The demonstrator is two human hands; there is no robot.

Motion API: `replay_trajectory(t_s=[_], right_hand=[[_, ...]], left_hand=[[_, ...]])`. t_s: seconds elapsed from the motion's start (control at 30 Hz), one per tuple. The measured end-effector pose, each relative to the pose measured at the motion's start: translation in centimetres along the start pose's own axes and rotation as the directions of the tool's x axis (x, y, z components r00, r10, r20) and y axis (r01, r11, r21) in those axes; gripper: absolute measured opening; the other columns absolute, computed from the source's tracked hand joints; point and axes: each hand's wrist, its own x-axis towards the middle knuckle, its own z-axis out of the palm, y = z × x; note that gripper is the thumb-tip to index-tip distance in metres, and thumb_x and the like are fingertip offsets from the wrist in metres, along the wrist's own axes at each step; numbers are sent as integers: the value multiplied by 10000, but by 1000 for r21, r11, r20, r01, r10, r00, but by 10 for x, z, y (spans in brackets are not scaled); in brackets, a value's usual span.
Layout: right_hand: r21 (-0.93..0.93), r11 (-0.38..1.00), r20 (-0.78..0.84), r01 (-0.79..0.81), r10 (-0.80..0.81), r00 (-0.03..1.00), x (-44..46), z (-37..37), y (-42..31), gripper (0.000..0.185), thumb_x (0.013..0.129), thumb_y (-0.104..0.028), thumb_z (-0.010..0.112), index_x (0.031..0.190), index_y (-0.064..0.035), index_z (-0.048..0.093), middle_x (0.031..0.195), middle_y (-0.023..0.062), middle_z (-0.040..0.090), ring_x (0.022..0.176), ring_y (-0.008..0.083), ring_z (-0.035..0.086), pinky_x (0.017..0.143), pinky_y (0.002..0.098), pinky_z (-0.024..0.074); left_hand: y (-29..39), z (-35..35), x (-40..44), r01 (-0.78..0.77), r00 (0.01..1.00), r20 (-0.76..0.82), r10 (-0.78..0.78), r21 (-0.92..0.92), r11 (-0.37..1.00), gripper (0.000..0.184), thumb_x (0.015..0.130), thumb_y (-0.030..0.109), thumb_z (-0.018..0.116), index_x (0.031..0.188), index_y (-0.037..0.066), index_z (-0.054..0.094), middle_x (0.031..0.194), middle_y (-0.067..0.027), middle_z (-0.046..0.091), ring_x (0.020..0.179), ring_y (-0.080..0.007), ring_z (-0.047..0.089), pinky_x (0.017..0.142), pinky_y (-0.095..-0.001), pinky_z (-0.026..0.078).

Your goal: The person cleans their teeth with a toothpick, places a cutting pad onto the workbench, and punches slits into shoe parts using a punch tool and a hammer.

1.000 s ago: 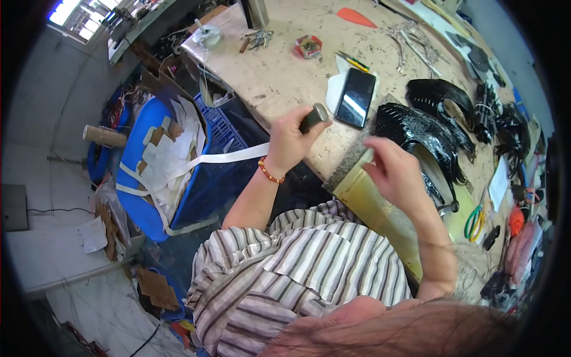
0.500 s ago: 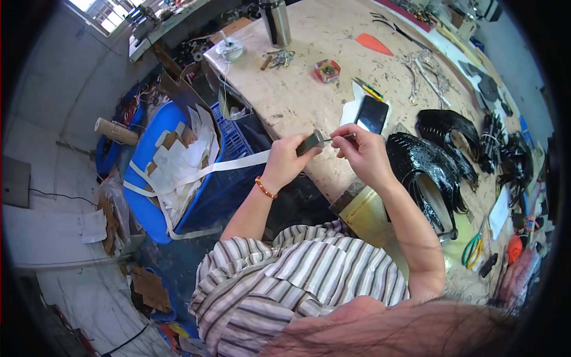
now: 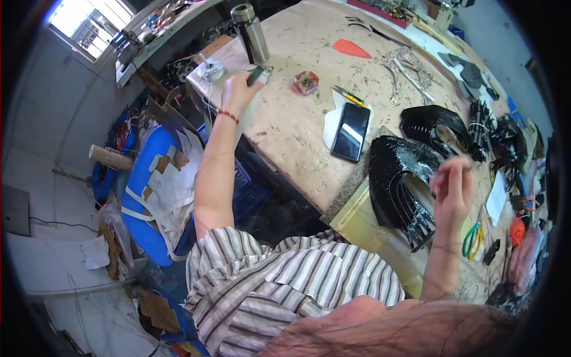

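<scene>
My left hand (image 3: 238, 96) reaches over the table's far left corner, its fingers closed on a small dark green piece (image 3: 255, 75). A pale strip (image 3: 248, 116) hangs below this hand along the table edge. Just beyond the fingers stand a steel thermos (image 3: 252, 35) and a small white stand with a peg (image 3: 211, 70). My right hand (image 3: 452, 193) is raised over the glossy black slotted pieces (image 3: 395, 169) at the right. Its fingers are drawn together and blurred; a dark bit shows at the tips, but I cannot make out what it is.
A phone (image 3: 351, 132), a yellow-green pen (image 3: 353, 97), a red-rimmed dish (image 3: 306, 83) and an orange flat piece (image 3: 351, 49) lie on the table (image 3: 285, 143). Scissors (image 3: 473, 241) are at the right. A blue bin (image 3: 135, 223) with scraps stands left.
My hands have separated. The left moved up and left to the far corner with the green piece; the right moved right and down, over the black pieces. The thin dark rod is no longer clearly visible.
</scene>
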Motion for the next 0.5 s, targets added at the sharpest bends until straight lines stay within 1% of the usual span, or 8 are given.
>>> replay_trajectory(t_s=[0.07, 0.17, 0.2, 0.27, 0.3, 0.4, 0.43, 0.5], right_hand=[[-168, 984, 44, -55, 63, 997, -25, -29, 2, 156, 1010, -125, 475, 905, -33, 546, 742, 16, 513, 573, 66, 479, 503, 199, 388], [-214, 966, -69, -143, 131, 989, -61, -67, 4, 148, 1008, -120, 473, 907, -33, 540, 708, 10, 511, 569, 65, 476, 503, 195, 381], [-221, 961, -115, -168, 145, 983, -71, -79, 3, 148, 1007, -120, 474, 906, -34, 538, 694, 6, 508, 567, 63, 471, 506, 192, 377], [-207, 966, -190, -157, 118, 975, -85, -100, 1, 145, 1008, -123, 475, 909, -37, 537, 682, 0, 500, 561, 60, 457, 510, 189, 365], [-199, 967, -235, -156, 108, 966, -92, -108, -1, 143, 1009, -124, 475, 911, -38, 537, 676, -4, 496, 558, 59, 450, 512, 187, 360], [-225, 956, -356, -189, 99, 929, -112, -133, -13, 138, 1012, -130, 476, 921, -44, 535, 677, -8, 491, 555, 56, 433, 515, 185, 347], [-228, 958, -375, -176, 80, 924, -119, -141, -17, 135, 1016, -133, 474, 934, -45, 536, 675, -9, 492, 560, 53, 431, 517, 182, 344], [-230, 957, -433, -174, 59, 900, -130, -155, -23, 138, 1019, -134, 471, 935, -45, 535, 674, -8, 494, 559, 52, 431, 521, 179, 343]], left_hand=[[-13, 12, 40, 34, 997, 77, -28, -68, 997, 355, 739, 368, 747, 955, 87, 715, 878, -167, 698, 854, -334, 674, 749, -416, 520], [-32, 45, 81, -54, 996, 73, 48, 85, 995, 433, 699, 417, 762, 961, 75, 717, 885, -170, 701, 868, -329, 676, 770, -412, 521], [-33, 53, 84, -63, 995, 88, 54, 99, 993, 451, 691, 431, 765, 957, 70, 717, 883, -176, 699, 868, -328, 676, 773, -413, 521], [-34, 75, 90, -87, 989, 132, 70, 133, 987, 488, 676, 460, 770, 949, 60, 716, 879, -187, 696, 867, -328, 677, 780, -413, 521], [-38, 87, 94, -101, 987, 140, 73, 208, 973, 486, 687, 465, 768, 938, 53, 712, 865, -191, 692, 852, -335, 675, 767, -407, 520], [-46, 107, 101, -8, 970, 241, -26, 136, 991, 494, 697, 484, 765, 912, 44, 703, 848, -193, 688, 830, -335, 674, 751, -404, 517], [-54, 115, 101, -14, 982, 188, 5, 48, 999, 495, 705, 498, 762, 870, 36, 694, 822, -193, 685, 789, -326, 673, 718, -405, 510], [-50, 119, 101, 63, 994, 84, -64, 9, 998, 407, 735, 435, 771, 870, 56, 709, 748, -118, 661, 708, -210, 616, 657, -350, 479]])
